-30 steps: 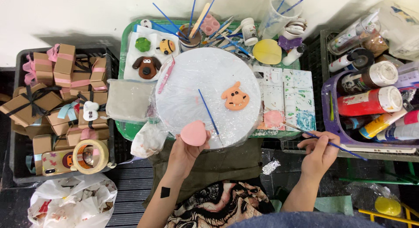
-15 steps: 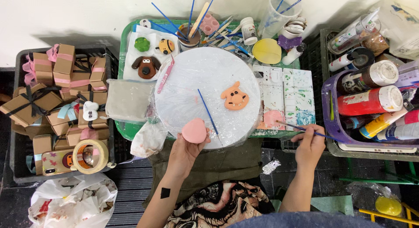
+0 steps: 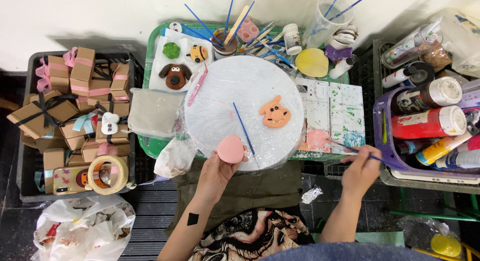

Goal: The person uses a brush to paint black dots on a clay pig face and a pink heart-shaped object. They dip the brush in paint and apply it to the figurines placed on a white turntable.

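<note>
Fingers of the left hand (image 3: 214, 172) clamp a pink clay piece (image 3: 231, 149) at the near edge of the round white board (image 3: 235, 86). Right hand (image 3: 361, 170) pinches a thin blue paintbrush (image 3: 357, 151), tip touching the paint palette (image 3: 345, 103).

Left hand (image 3: 216, 173) grips a pink clay piece (image 3: 231, 149) at the round board (image 3: 235, 91) edge; right hand (image 3: 361, 170) holds a brush (image 3: 359, 151) (tip on pink palette (image 3: 317, 139) paint).
</note>
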